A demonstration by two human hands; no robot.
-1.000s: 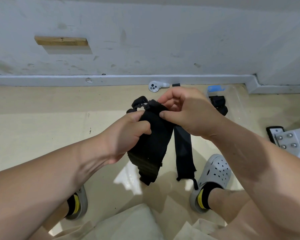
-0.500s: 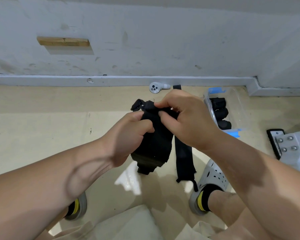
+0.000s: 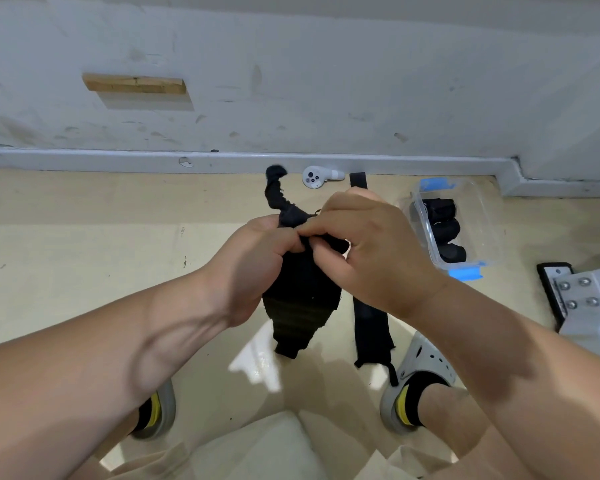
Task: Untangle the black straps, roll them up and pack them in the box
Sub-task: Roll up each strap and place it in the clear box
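Strap (image 3: 300,306) flipped upward above grip; right hand (image 3: 368,251) hides floor strap (image 3: 371,323).

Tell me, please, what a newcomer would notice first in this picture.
At the centre, the left hand and the right hand both grip a tangled black strap. To the right, a clear box holds three rolled straps. A white controller lies by the wall.

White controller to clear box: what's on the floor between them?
Head view: the end of a flat black strap lies between the white controller and the clear box, then hidden behind the right hand.
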